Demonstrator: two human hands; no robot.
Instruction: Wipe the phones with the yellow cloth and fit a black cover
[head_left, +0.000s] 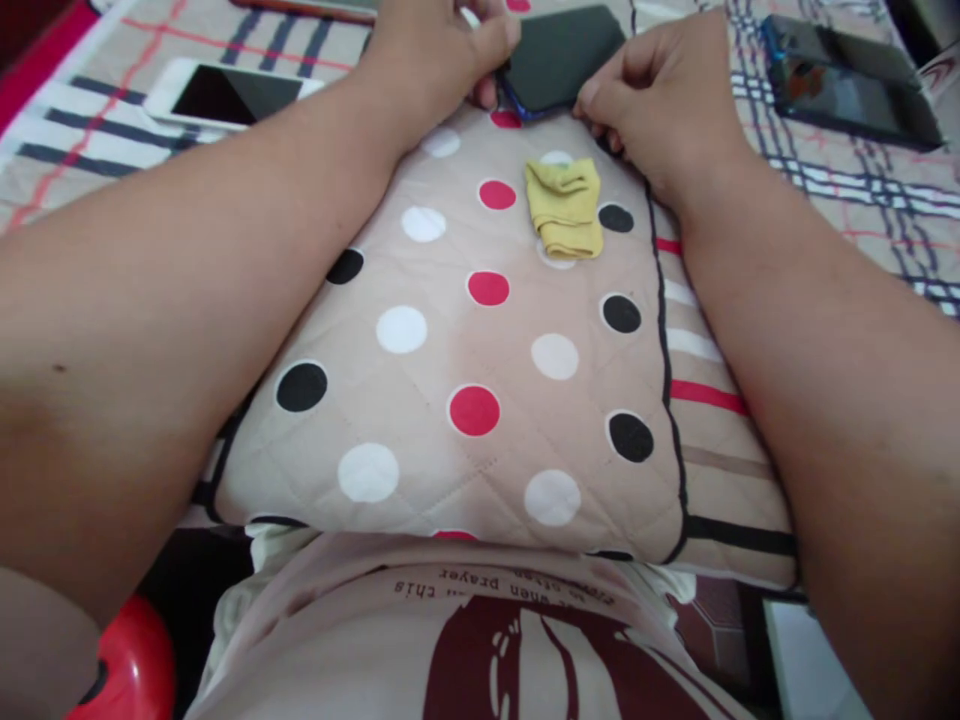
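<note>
Hands meet at the far edge of a polka-dot cushion (pixel 465 340), where a dark phone (pixel 559 55) with a blue rim lies flat, screen up, at the top of the view. The left hand (pixel 435 55) closes its grip on the phone's left edge, thumb laid over the top and fingertips curled beneath. The right hand (pixel 660 95) pinches the phone's lower right corner, fingers bent tight against the rim. Just below the phone, between the two wrists, a folded yellow cloth (pixel 564 208) rests on the cushion, apart from both hands. The cushion sits in the person's lap, on a striped bedcover (pixel 825 175). A white phone (pixel 225 95) lies face up on the bedcover well to the left, and another dark device (pixel 851 80) lies at the upper right, both untouched. A red object (pixel 127 665) shows at the lower left corner.
</note>
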